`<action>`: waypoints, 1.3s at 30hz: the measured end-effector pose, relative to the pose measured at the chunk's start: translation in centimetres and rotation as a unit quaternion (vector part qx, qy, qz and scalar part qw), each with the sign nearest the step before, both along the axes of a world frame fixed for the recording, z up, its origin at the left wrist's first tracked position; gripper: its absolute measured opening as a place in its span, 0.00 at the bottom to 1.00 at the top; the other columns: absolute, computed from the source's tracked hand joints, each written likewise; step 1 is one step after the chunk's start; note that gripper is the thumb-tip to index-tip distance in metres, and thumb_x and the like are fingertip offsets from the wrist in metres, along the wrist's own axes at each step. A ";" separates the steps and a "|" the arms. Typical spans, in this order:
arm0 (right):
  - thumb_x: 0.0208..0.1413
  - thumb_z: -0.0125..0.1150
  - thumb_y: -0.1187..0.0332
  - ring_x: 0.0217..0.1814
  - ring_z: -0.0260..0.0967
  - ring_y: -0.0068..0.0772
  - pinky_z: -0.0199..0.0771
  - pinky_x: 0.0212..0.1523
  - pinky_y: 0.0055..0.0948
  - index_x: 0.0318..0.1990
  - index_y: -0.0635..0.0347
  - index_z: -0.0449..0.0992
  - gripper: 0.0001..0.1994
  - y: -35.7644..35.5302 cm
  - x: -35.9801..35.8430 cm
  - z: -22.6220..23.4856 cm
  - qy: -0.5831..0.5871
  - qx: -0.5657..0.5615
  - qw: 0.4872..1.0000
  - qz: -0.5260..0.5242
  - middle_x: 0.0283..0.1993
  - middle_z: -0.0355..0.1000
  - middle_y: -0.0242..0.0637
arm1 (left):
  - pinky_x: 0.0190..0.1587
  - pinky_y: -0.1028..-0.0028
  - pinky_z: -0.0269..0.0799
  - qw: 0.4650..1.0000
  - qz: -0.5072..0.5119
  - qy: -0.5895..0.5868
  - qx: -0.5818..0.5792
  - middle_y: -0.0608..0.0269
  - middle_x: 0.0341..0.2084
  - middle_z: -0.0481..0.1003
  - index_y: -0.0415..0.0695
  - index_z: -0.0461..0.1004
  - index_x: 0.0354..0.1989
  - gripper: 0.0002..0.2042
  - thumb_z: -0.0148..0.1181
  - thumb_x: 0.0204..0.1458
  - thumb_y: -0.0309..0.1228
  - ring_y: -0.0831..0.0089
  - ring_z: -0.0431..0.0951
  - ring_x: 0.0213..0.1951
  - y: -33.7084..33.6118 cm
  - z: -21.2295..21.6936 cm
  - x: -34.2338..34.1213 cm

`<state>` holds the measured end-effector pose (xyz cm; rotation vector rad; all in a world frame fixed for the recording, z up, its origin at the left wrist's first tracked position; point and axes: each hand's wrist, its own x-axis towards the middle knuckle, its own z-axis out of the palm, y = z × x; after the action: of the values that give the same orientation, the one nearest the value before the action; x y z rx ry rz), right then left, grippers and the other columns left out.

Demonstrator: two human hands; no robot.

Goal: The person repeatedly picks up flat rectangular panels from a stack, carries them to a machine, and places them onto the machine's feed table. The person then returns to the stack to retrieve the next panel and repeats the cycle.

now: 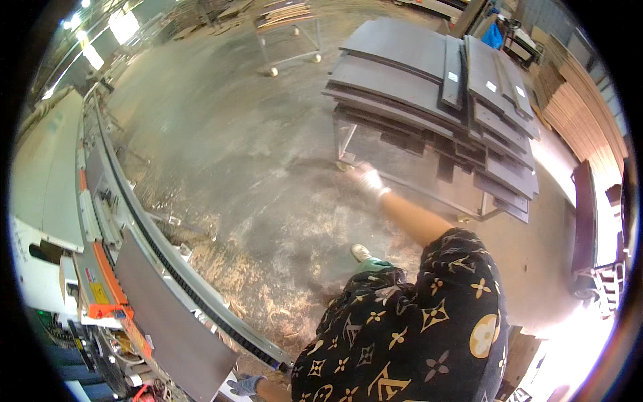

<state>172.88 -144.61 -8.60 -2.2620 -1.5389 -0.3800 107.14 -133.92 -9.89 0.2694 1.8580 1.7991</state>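
My right hand [367, 179], in a white glove, is stretched forward over the floor, near the lower frame of a cart loaded with grey panels [395, 80]. Motion smears its fingers, and nothing large shows in it. At the bottom edge my left hand [246, 385], in a bluish-grey glove, is beside the near end of a long grey board [167, 315]. Its fingers look stretched out toward the board's end; whether they touch it is unclear. That board lies along a machine bed with an orange strip [107, 268].
A long metal rail [161, 258] curves along the machine's side. Sawdust [268, 305] covers the floor near it. A small wheeled cart [288, 27] with wood strips stands far ahead. Stacked brown boards [583, 100] line the right side, with a dark upright panel [585, 221] nearer.
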 end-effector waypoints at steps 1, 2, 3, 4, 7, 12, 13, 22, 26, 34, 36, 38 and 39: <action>0.46 0.60 0.62 0.40 0.67 0.31 0.69 0.38 0.35 0.46 0.59 0.71 0.19 -3.9 4.4 0.2 -0.053 0.033 0.992 -0.106 0.35 0.69 0.38 | 0.57 0.62 0.61 0.999 -0.007 0.034 0.012 0.61 0.53 0.68 0.46 0.63 0.59 0.23 0.42 0.58 0.43 0.62 0.67 0.54 0.6 0.7 1.9; 0.45 0.62 0.61 0.36 0.65 0.30 0.69 0.37 0.35 0.50 0.58 0.67 0.24 -6.1 8.7 0.6 0.227 0.080 0.947 -0.213 0.33 0.67 0.37 | 0.57 0.61 0.61 0.998 -0.016 0.055 0.023 0.61 0.53 0.68 0.46 0.62 0.60 0.23 0.42 0.58 0.43 0.62 0.67 0.54 1.1 1.3 3.8; 0.44 0.63 0.59 0.33 0.63 0.30 0.68 0.35 0.36 0.54 0.58 0.62 0.29 -8.3 12.5 1.3 0.559 0.339 0.704 -0.277 0.31 0.66 0.36 | 0.57 0.61 0.61 0.997 -0.027 0.068 0.036 0.61 0.54 0.68 0.45 0.62 0.60 0.23 0.42 0.58 0.42 0.62 0.67 0.54 1.7 1.9 5.8; 0.43 0.65 0.57 0.30 0.62 0.30 0.67 0.34 0.37 0.58 0.57 0.58 0.34 -10.3 16.1 2.4 0.617 0.489 0.506 -0.351 0.29 0.65 0.35 | 0.57 0.61 0.62 0.995 -0.039 0.076 0.046 0.61 0.54 0.68 0.45 0.62 0.60 0.23 0.42 0.59 0.42 0.62 0.67 0.54 2.1 2.4 7.7; 0.46 0.66 0.50 0.25 0.60 0.29 0.65 0.31 0.36 0.56 0.55 0.58 0.35 -14.3 24.1 4.6 0.585 0.591 0.425 -0.358 0.31 0.64 0.34 | 0.56 0.61 0.62 0.991 -0.080 0.077 0.075 0.60 0.54 0.67 0.45 0.61 0.61 0.23 0.42 0.59 0.40 0.61 0.67 0.54 2.8 3.1 13.5; 0.54 0.57 0.49 0.66 0.54 0.40 0.53 0.62 0.44 0.65 0.51 0.56 0.33 -17.3 33.9 4.8 0.597 0.647 0.360 -0.311 0.69 0.50 0.36 | 0.54 0.62 0.64 0.982 -0.165 0.043 0.084 0.60 0.53 0.67 0.45 0.60 0.61 0.22 0.43 0.59 0.38 0.62 0.68 0.52 2.5 1.7 22.2; 0.57 0.54 0.54 0.64 0.55 0.40 0.54 0.62 0.44 0.64 0.50 0.57 0.29 -17.5 35.3 4.9 0.594 0.679 0.326 -0.283 0.66 0.54 0.35 | 0.53 0.62 0.65 0.978 -0.189 0.046 0.077 0.60 0.52 0.67 0.45 0.60 0.61 0.21 0.43 0.59 0.38 0.63 0.68 0.51 2.3 1.0 23.5; 0.52 0.58 0.62 0.40 0.71 0.34 0.77 0.41 0.37 0.51 0.53 0.67 0.19 -15.7 20.3 6.3 0.807 0.393 0.440 -0.023 0.42 0.70 0.36 | 0.47 0.70 0.69 0.890 -0.454 -0.022 0.026 0.62 0.45 0.67 0.46 0.62 0.58 0.18 0.45 0.59 0.34 0.70 0.69 0.45 -0.1 -3.0 36.6; 0.53 0.60 0.61 0.44 0.72 0.31 0.79 0.40 0.29 0.50 0.53 0.68 0.19 -13.0 19.8 7.7 0.817 0.445 0.364 0.054 0.45 0.71 0.36 | 0.52 0.73 0.65 0.805 -0.579 -0.104 0.084 0.58 0.50 0.62 0.40 0.56 0.61 0.24 0.51 0.56 0.28 0.70 0.65 0.49 -2.7 0.1 42.9; 0.48 0.66 0.67 0.47 0.70 0.31 0.75 0.45 0.37 0.53 0.55 0.64 0.24 -5.3 6.3 5.3 0.794 0.300 0.528 -0.018 0.48 0.71 0.33 | 0.57 0.59 0.62 0.553 -0.639 0.475 0.245 0.50 0.57 0.62 0.45 0.65 0.56 0.32 0.66 0.40 0.39 0.54 0.64 0.56 -6.3 11.5 48.1; 0.49 0.65 0.70 0.46 0.69 0.29 0.75 0.43 0.33 0.53 0.57 0.64 0.24 -3.5 3.1 5.7 0.792 0.225 0.567 0.040 0.47 0.70 0.31 | 0.58 0.56 0.60 0.549 -0.618 0.515 0.229 0.47 0.57 0.62 0.44 0.65 0.55 0.35 0.68 0.35 0.42 0.49 0.62 0.57 -6.5 13.7 47.7; 0.49 0.64 0.74 0.45 0.69 0.28 0.75 0.42 0.30 0.53 0.59 0.65 0.22 -2.0 2.1 6.7 0.737 0.175 0.647 0.091 0.47 0.70 0.32 | 0.60 0.57 0.57 0.560 -0.602 0.541 0.174 0.47 0.60 0.57 0.44 0.63 0.58 0.34 0.67 0.39 0.40 0.49 0.60 0.59 -6.8 15.4 47.4; 0.49 0.63 0.76 0.45 0.69 0.28 0.75 0.42 0.29 0.52 0.59 0.65 0.22 -0.7 1.4 7.3 0.713 0.124 0.681 0.112 0.47 0.70 0.33 | 0.61 0.57 0.56 0.584 -0.569 0.548 0.188 0.48 0.61 0.57 0.45 0.63 0.58 0.34 0.65 0.40 0.43 0.50 0.59 0.60 -6.4 16.2 46.9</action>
<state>174.31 -145.36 -1.25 -1.2803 -0.7126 0.9942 154.01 -140.36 6.29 2.5007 1.0594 0.9011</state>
